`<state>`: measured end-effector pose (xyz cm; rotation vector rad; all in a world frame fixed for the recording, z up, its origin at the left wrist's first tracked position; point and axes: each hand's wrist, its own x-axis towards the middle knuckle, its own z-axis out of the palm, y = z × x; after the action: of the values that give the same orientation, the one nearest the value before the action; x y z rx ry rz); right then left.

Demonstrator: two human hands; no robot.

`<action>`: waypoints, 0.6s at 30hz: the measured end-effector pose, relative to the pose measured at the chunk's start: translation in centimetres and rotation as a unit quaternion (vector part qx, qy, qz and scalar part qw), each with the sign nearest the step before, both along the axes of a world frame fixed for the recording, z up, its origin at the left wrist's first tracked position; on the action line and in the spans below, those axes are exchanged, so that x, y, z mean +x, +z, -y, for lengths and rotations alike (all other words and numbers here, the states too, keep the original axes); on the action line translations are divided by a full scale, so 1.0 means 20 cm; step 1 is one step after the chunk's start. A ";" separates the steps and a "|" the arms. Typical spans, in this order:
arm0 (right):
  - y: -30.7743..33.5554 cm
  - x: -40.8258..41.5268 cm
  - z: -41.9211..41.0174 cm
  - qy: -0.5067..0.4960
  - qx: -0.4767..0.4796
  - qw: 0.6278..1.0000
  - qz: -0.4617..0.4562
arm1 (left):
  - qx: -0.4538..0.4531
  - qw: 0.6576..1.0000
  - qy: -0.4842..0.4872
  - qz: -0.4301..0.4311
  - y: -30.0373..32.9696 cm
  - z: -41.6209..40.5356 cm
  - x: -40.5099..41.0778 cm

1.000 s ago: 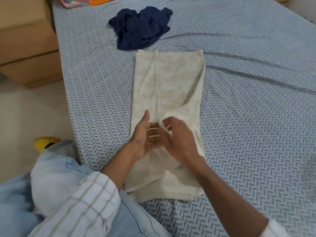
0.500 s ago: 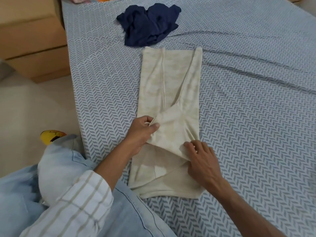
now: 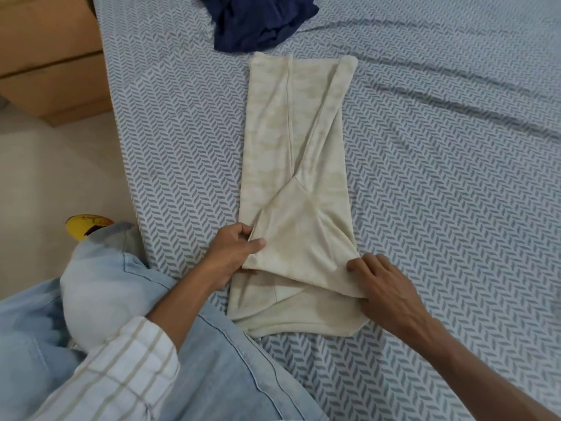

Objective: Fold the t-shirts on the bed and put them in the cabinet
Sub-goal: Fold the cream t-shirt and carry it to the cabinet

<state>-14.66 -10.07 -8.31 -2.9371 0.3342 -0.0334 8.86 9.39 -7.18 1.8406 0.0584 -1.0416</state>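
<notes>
Head view: the cream t-shirt (image 3: pixel 297 183), folded to a long strip, lies on the bed (image 3: pixel 440 177). Its sleeve flap is pinched by the left hand (image 3: pixel 233 253) and pressed flat by the right hand (image 3: pixel 385 287), fingers extended. If released unevenly, the flap could spring open. A crumpled navy t-shirt (image 3: pixel 258 19) touches its far end; the cabinet is not seen.
</notes>
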 end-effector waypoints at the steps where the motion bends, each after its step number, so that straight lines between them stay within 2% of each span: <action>1: -0.01 -0.04 0.01 0.003 -0.002 1.000 0.010 | 0.000 1.000 -0.002 0.003 0.00 0.00 0.00; 4: -0.04 -0.12 0.03 0.012 -0.009 1.000 0.019 | 0.015 0.999 -0.031 0.031 0.00 0.00 0.00; 9: -0.02 -0.14 0.02 0.054 0.048 0.995 -0.064 | 0.050 0.993 -0.090 0.062 0.00 0.00 0.02; 11: 0.02 -0.11 0.05 0.061 0.088 0.990 -0.088 | 0.104 0.976 -0.139 0.135 0.03 0.01 0.04; 14: 0.08 0.02 0.09 0.030 0.148 0.987 -0.052 | 0.201 0.921 -0.162 0.291 0.07 0.05 0.10; 15: 0.08 0.09 0.11 0.009 0.155 0.987 -0.033 | 0.193 0.913 -0.155 0.324 0.07 0.08 0.12; 18: 0.09 0.41 0.18 -0.077 0.175 0.981 0.028 | 0.091 0.905 -0.168 0.380 0.06 0.24 0.20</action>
<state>-6.38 -13.59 -6.47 -2.5521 0.5033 -0.0713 12.91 4.66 -5.91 2.3677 -0.6688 -0.4771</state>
